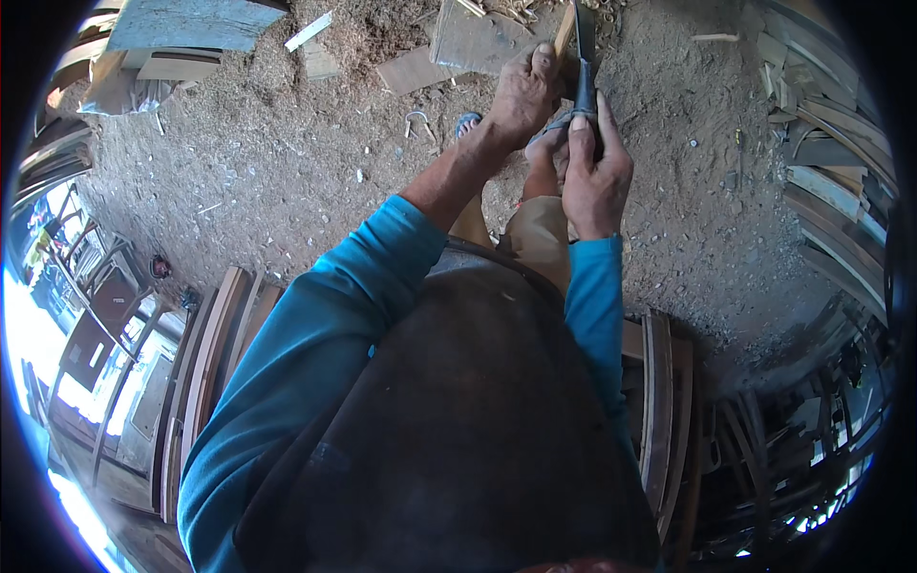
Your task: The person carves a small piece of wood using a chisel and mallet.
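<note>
My left hand [526, 94] is closed around a narrow strip of wood [565, 32], its thumb on top. The strip points away from me toward the top edge. Just to its right is a long-bladed knife [584, 72], dark-handled, with the blade alongside the wood. My right hand [598, 181] grips the handle, thumb lying along it and forefinger stretched up its side. The blade's far end runs out at the top of the picture. Whether the edge touches the wood, I cannot tell. Below my hands are my sandalled feet [468, 123].
Wood shavings [353, 38] and flat board pieces [415, 70] litter the dirt ground [287, 181] ahead. Stacked planks [841, 205] line the right side. More boards [215, 334] stand behind me on the left. A pale blue panel [191, 24] lies on timber at the upper left.
</note>
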`<act>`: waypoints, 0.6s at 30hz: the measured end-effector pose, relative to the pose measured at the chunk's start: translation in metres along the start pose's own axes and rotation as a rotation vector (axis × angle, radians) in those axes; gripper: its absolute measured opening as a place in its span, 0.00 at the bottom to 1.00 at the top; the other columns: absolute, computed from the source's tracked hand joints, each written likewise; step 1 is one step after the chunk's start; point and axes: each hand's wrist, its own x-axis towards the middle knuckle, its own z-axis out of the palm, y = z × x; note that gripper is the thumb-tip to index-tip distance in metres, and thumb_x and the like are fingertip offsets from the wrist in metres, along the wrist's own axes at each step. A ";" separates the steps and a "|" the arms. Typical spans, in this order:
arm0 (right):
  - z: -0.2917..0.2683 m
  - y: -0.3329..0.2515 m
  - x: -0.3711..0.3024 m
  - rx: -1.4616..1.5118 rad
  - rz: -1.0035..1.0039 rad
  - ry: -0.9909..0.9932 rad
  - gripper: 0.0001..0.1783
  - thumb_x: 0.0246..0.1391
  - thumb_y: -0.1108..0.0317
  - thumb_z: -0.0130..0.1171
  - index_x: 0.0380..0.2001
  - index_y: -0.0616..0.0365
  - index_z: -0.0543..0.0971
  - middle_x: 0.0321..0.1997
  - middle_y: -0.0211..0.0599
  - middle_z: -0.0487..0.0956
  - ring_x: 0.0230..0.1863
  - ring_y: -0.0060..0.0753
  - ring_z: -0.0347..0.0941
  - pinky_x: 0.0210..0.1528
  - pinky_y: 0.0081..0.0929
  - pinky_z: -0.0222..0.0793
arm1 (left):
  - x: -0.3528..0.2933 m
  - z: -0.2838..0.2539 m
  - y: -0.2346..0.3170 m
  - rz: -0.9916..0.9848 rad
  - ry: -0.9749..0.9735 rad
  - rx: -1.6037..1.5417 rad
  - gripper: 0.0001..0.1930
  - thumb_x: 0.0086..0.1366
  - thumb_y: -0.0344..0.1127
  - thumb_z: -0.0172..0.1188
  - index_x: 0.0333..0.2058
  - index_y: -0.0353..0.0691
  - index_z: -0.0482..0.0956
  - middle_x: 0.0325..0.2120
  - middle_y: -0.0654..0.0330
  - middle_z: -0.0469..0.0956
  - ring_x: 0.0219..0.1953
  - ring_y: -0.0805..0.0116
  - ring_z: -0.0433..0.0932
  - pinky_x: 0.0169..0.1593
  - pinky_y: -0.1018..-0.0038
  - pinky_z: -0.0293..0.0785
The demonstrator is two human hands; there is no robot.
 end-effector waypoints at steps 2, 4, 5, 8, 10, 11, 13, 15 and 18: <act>-0.009 0.001 -0.001 0.028 0.048 -0.022 0.27 0.71 0.65 0.55 0.68 0.65 0.72 0.51 0.52 0.82 0.49 0.45 0.81 0.53 0.39 0.77 | -0.004 0.003 -0.003 0.035 0.000 0.050 0.23 0.82 0.55 0.47 0.40 0.40 0.77 0.21 0.69 0.70 0.22 0.79 0.65 0.25 0.76 0.62; -0.014 -0.005 0.007 0.080 0.092 -0.056 0.27 0.71 0.65 0.55 0.68 0.65 0.72 0.45 0.47 0.82 0.42 0.41 0.80 0.48 0.37 0.77 | -0.003 0.004 -0.001 0.041 0.022 -0.005 0.23 0.82 0.53 0.47 0.40 0.39 0.77 0.22 0.68 0.71 0.22 0.78 0.66 0.26 0.75 0.63; -0.021 -0.015 0.003 0.101 0.120 -0.082 0.27 0.71 0.65 0.55 0.68 0.65 0.72 0.43 0.46 0.81 0.39 0.39 0.79 0.46 0.37 0.77 | -0.001 0.006 0.001 0.047 0.029 -0.034 0.23 0.82 0.53 0.47 0.40 0.38 0.77 0.22 0.68 0.71 0.23 0.77 0.66 0.26 0.74 0.63; -0.029 -0.006 -0.025 -0.005 -0.022 -0.061 0.28 0.70 0.64 0.55 0.69 0.64 0.71 0.47 0.53 0.84 0.40 0.48 0.84 0.44 0.40 0.80 | 0.002 0.009 -0.015 0.132 0.093 0.075 0.22 0.83 0.50 0.46 0.40 0.37 0.77 0.22 0.66 0.73 0.23 0.76 0.68 0.26 0.73 0.65; -0.032 -0.002 -0.049 -0.102 -0.134 -0.034 0.28 0.70 0.63 0.55 0.69 0.63 0.71 0.51 0.58 0.85 0.45 0.54 0.86 0.46 0.42 0.80 | 0.006 0.011 -0.017 0.149 0.146 0.199 0.22 0.83 0.49 0.45 0.42 0.34 0.77 0.24 0.61 0.77 0.24 0.74 0.72 0.28 0.71 0.70; -0.032 -0.001 -0.056 -0.095 -0.121 -0.044 0.27 0.71 0.63 0.55 0.69 0.63 0.72 0.57 0.65 0.81 0.53 0.59 0.84 0.50 0.44 0.80 | 0.003 0.015 -0.012 0.172 0.167 0.220 0.22 0.83 0.49 0.45 0.42 0.34 0.77 0.24 0.60 0.77 0.25 0.74 0.72 0.29 0.71 0.71; -0.030 0.001 -0.053 -0.082 -0.109 -0.040 0.27 0.71 0.63 0.55 0.68 0.63 0.72 0.55 0.64 0.82 0.52 0.60 0.84 0.50 0.44 0.80 | 0.004 0.014 -0.012 0.154 0.172 0.186 0.22 0.83 0.48 0.45 0.45 0.33 0.77 0.25 0.59 0.79 0.26 0.73 0.75 0.32 0.70 0.75; -0.032 -0.005 -0.043 -0.128 -0.104 -0.039 0.27 0.72 0.62 0.54 0.69 0.63 0.72 0.54 0.64 0.83 0.51 0.60 0.84 0.49 0.43 0.80 | 0.009 0.012 -0.020 0.166 0.142 0.251 0.22 0.82 0.51 0.46 0.47 0.36 0.78 0.26 0.64 0.78 0.25 0.77 0.74 0.28 0.75 0.71; -0.033 -0.021 -0.025 -0.083 -0.007 -0.093 0.27 0.72 0.61 0.54 0.69 0.62 0.71 0.54 0.64 0.82 0.51 0.60 0.84 0.49 0.44 0.80 | 0.006 0.012 -0.015 0.169 0.062 0.161 0.24 0.82 0.54 0.47 0.50 0.37 0.78 0.27 0.67 0.77 0.24 0.79 0.73 0.26 0.78 0.69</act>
